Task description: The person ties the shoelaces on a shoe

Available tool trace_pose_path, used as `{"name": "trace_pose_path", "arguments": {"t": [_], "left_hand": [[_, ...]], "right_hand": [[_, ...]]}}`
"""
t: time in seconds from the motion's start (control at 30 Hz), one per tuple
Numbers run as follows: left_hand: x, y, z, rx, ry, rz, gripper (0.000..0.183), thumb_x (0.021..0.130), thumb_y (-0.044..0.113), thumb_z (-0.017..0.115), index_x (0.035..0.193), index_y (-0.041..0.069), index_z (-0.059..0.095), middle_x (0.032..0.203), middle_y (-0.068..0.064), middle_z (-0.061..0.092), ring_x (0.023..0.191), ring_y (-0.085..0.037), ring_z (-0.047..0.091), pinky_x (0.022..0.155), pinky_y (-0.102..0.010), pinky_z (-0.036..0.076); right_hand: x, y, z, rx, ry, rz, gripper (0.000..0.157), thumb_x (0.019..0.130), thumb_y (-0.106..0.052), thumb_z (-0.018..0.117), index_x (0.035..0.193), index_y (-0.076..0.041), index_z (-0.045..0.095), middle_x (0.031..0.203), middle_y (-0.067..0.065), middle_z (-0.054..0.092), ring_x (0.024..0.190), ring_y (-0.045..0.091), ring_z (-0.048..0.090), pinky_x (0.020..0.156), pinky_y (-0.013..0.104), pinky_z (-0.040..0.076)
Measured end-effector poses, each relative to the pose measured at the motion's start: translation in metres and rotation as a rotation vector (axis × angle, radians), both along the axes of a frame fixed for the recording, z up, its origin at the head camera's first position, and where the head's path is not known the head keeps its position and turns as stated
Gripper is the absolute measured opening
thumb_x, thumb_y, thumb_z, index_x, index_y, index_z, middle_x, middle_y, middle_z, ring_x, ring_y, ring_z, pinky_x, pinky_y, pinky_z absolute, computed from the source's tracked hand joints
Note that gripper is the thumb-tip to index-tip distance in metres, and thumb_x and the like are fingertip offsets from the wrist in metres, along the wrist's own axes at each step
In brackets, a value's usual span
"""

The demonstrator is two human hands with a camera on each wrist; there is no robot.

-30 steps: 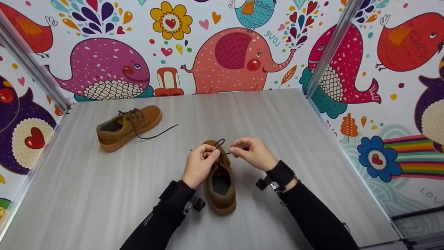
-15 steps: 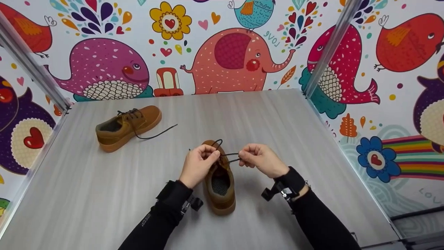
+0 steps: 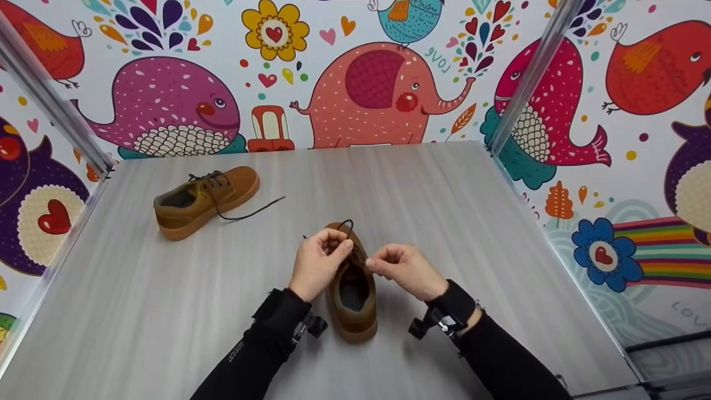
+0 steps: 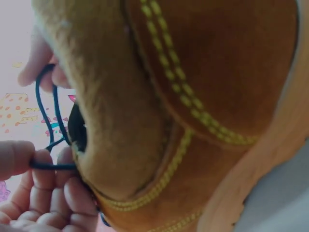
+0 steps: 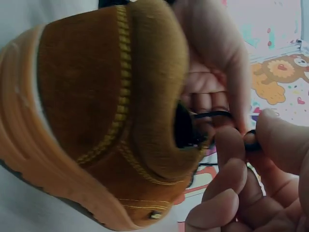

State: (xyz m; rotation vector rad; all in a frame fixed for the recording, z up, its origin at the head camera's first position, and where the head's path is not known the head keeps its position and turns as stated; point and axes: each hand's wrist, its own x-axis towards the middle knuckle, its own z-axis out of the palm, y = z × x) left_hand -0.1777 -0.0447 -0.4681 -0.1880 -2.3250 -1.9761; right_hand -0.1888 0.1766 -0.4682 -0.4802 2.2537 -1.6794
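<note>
Shoes [image 3: 236,183] [image 3: 358,328], two; left hand [image 3: 318,264] and right hand [image 3: 411,269] both pinch the nearer one's lace [image 4: 54,166].

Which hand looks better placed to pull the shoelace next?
Probably the right grip: it pinches the dark shoelace beside the nearer brown lace-up shoe, seemingly free to draw outward; the left grip pinches lace over its front.

Walled booth, cartoon-printed panels [image 3: 366,83], metal posts [image 3: 528,83]

The pale table [image 3: 455,200] carries a near shoe [image 3: 356,320] and a far shoe [image 3: 208,204].
</note>
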Motion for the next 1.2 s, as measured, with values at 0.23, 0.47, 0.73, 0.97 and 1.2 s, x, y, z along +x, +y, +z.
{"name": "trace_pose_path", "arguments": {"t": [0.23,0.47,0.73,0.97,1.2], "left_hand": [[0.000,0.000,-0.001,0.062,-0.014,-0.040,0.011,0.104,0.008,0.068,0.109,-0.002,0.066,0.099,-0.014,0.071,0.084,-0.012,0.063,0.073,-0.020,0.050],[-0.001,0.000,-0.001,0.102,-0.026,-0.061,0.011,0.105,0.006,0.065,0.110,-0.003,0.064,0.099,-0.010,0.067,0.086,-0.012,0.062,0.074,-0.020,0.050],[0.000,0.000,-0.004,0.107,-0.033,-0.054,0.011,0.106,0.007,0.065,0.110,-0.003,0.064,0.101,-0.015,0.069,0.088,-0.014,0.064,0.075,-0.020,0.052],[0.001,-0.001,-0.005,0.105,-0.016,-0.051,0.011,0.105,0.005,0.064,0.110,-0.004,0.065,0.103,-0.020,0.072,0.090,-0.015,0.069,0.076,-0.020,0.052],[0.003,0.001,-0.009,0.087,-0.012,-0.078,0.014,0.106,0.008,0.064,0.111,-0.005,0.065,0.107,-0.019,0.071,0.090,-0.010,0.065,0.079,-0.019,0.052]], "right_hand": [[-0.001,-0.007,-0.005,-0.027,-0.020,0.002,0.025,0.107,-0.019,0.068,0.113,0.006,0.072,0.086,-0.002,0.077,0.075,0.007,0.064,0.069,0.021,0.049],[-0.006,-0.012,-0.009,0.094,0.121,-0.047,0.026,0.107,-0.019,0.068,0.118,0.003,0.076,0.094,0.014,0.080,0.082,0.012,0.070,0.074,0.021,0.053],[-0.016,-0.006,-0.014,0.254,0.290,-0.143,0.015,0.103,-0.020,0.073,0.102,-0.007,0.082,0.092,0.007,0.081,0.083,0.013,0.072,0.071,0.022,0.053],[-0.043,0.026,-0.020,0.338,0.340,-0.346,0.016,0.103,-0.018,0.074,0.101,-0.003,0.081,0.087,0.009,0.079,0.081,0.020,0.074,0.071,0.024,0.054],[-0.058,0.053,-0.033,0.427,0.394,-0.412,0.016,0.102,-0.016,0.075,0.094,-0.002,0.078,0.081,0.009,0.077,0.073,0.015,0.065,0.067,0.023,0.048]]}}
